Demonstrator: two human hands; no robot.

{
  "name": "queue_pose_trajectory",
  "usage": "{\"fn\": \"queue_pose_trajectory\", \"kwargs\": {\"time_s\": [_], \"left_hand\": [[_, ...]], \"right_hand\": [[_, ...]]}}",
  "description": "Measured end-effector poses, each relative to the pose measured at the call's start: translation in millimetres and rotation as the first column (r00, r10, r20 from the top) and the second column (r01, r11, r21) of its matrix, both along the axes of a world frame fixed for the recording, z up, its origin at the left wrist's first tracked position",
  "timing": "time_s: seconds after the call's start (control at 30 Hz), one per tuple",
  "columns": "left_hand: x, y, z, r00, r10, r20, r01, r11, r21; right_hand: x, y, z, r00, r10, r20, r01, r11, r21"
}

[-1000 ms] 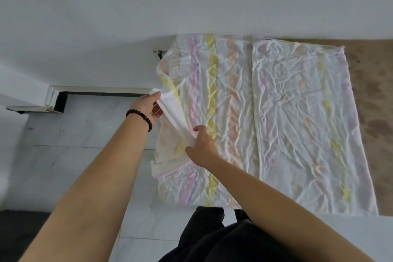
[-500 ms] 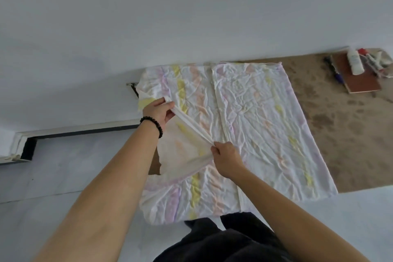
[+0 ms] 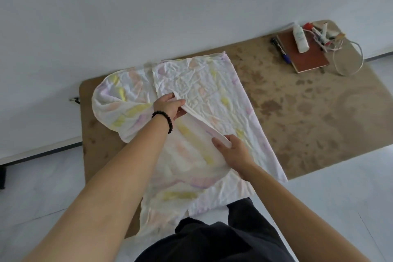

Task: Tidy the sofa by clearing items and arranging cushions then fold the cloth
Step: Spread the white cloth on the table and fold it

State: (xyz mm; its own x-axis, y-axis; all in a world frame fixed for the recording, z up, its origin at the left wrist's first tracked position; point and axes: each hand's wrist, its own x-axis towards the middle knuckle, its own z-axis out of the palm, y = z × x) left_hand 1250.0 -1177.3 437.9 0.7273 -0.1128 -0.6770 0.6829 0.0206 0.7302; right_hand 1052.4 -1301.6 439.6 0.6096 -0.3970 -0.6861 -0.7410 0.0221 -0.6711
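1. Surface/room: a brown mat [image 3: 297, 117] w/ dark blotches lies flat on a pale tiled floor [image 3: 38, 193], its far edge against a plain white wall [image 3: 170, 6].
2. Far right corner of the mat: a brown notebook [image 3: 309, 57] w/ a white bottle [image 3: 300, 38] lying on top, a blue-tipped pen [image 3: 281, 50] just left of the notebook, a few markers [image 3: 319, 34] and a loop of white cord [image 3: 348, 59] to its right. All well apart from the hands.
3. Person's dark trousers [image 3: 223, 240] show at the bottom edge, touching the near end of the cloth.
4. Task thing: the cloth [image 3: 212, 83], white w/ faded yellow, pink & purple stripes, very creased, lies on the left half of the mat, its near end off the mat onto the floor.
5. Vs 0.5 s ago: the held edge has been carried further right and now sits over the cloth's right panel. The left part has rolled into a rounded fold. More of the mat is in view on both sides.
6. Left hand [image 3: 170, 106], black bead bracelet [image 3: 164, 120] on the wrist, pinches the far end of the lifted edge btwn thumb and fingers.
7. Right hand [image 3: 234, 151] grips the near end of the same edge, fingers curled over it. The edge runs taut btwn the 2 hands, raised off the layer below.
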Motion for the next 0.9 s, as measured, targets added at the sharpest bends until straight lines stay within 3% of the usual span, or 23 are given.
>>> {"fn": "queue_pose_trajectory", "kwargs": {"time_s": [0.23,0.5,0.6,0.73,0.9], "left_hand": [[-17,-129,-40,0.986,-0.163,0.025,0.149,0.947,0.283],[-63,-225,-78,0.893,-0.447,0.047,0.332,0.728,0.6],[-74,-239,-85,0.868,-0.494,0.04,0.353,0.673,0.649],[-81,-245,-92,0.837,-0.544,0.067,0.37,0.651,0.663],[-77,-244,-92,0.87,-0.485,0.089,0.313,0.683,0.66]], "right_hand": [[-25,-119,-32,0.991,0.122,-0.052,-0.118,0.991,0.061],[-68,-183,-65,0.962,0.199,-0.189,-0.202,0.979,0.001],[-77,-191,-77,0.915,0.301,-0.267,-0.325,0.945,-0.048],[-78,-197,-88,0.891,0.31,-0.331,-0.356,0.93,-0.09],[-72,-199,-90,0.861,0.322,-0.394,-0.406,0.901,-0.152]]}}
